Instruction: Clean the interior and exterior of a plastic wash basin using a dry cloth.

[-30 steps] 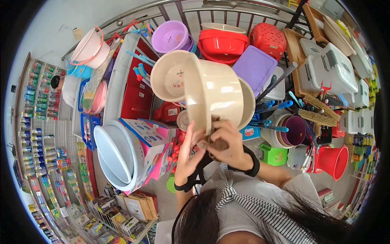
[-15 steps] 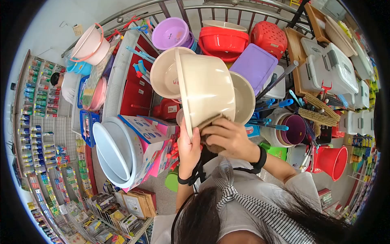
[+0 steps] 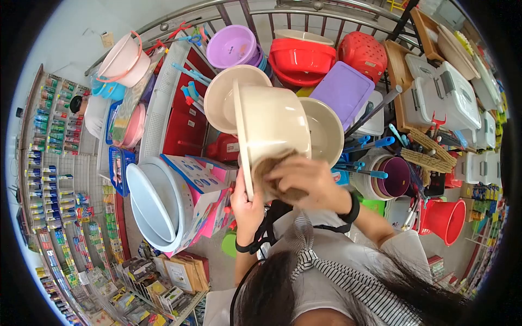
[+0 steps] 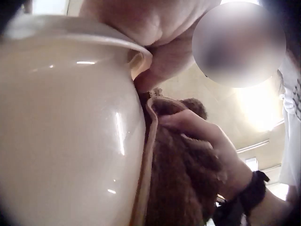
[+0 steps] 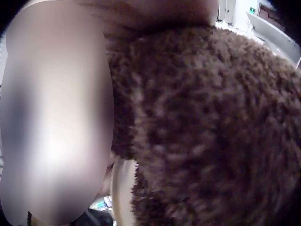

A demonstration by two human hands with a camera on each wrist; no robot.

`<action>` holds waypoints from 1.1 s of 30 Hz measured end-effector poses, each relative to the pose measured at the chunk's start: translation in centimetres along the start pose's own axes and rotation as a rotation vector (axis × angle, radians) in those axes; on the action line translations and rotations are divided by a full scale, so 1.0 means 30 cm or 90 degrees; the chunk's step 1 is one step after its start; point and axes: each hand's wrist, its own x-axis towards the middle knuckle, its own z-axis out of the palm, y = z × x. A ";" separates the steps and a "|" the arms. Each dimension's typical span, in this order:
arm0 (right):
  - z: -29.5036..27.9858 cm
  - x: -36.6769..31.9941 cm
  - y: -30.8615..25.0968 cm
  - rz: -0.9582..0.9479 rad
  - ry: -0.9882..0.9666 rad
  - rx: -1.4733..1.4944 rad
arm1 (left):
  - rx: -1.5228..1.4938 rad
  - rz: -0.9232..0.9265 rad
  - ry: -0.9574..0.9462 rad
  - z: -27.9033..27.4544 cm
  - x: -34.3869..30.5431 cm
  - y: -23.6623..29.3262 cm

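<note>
A person holds a beige plastic basin (image 3: 272,122) up on its side in front of a crowded shop display, its open mouth turned to the person's left. The left hand (image 3: 247,204) has its grip clamped on the basin's lower rim, the thumb hooked over the lip as the left wrist view shows. The right hand (image 3: 304,179) lies over a brown fuzzy cloth (image 3: 265,167), fingers (image 4: 197,129) spread rather than closed, pressing the cloth flat against the basin's outer wall near the base. Just behind the held basin stand two more beige basins (image 3: 325,130); above them a red basin (image 3: 302,57) and a purple basin (image 3: 232,46) lean against a metal railing (image 3: 179,22). Pale blue basins (image 3: 155,201) stand stacked to the left, and a red bucket (image 3: 443,217) stands to the right.
</note>
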 end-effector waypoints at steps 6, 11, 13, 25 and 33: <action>-0.148 0.147 0.133 0.162 0.025 -0.015 | 0.127 0.100 -0.074 0.012 -0.033 0.028; -0.094 0.096 0.090 0.099 -0.038 0.062 | 0.123 0.109 -0.104 0.014 -0.010 0.003; -0.042 0.052 0.055 0.116 -0.009 0.095 | 0.126 0.070 -0.115 0.013 -0.005 0.007; 0.006 0.024 0.021 0.511 0.143 0.367 | 0.223 0.067 -0.226 0.049 -0.039 -0.077; 0.074 -0.066 -0.005 0.265 0.193 0.079 | -0.064 -0.060 -0.443 -0.029 -0.012 -0.104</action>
